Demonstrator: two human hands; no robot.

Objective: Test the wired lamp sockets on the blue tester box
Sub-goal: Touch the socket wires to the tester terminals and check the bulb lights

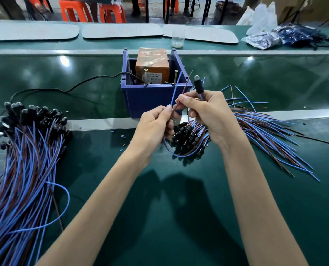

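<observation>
The blue tester box (150,98) stands in the middle of the green bench with an orange unit (152,66) inside and two upright screws (145,77) at its front rim. My right hand (207,114) holds a black lamp socket (198,85) upright just right of the box and pinches its brown wire (185,87). My left hand (156,121) pinches the same socket's blue wire (176,89). Both wire tips point up toward the right screw (175,78); I cannot tell if they touch it. The wires loop below my hands.
A big bundle of wired sockets (25,150) lies at the left. Another pile of wired sockets (246,129) spreads under and right of my hands. A black cable (63,90) runs from the box leftward. A plastic cup (178,40), grey mats and bags sit at the back.
</observation>
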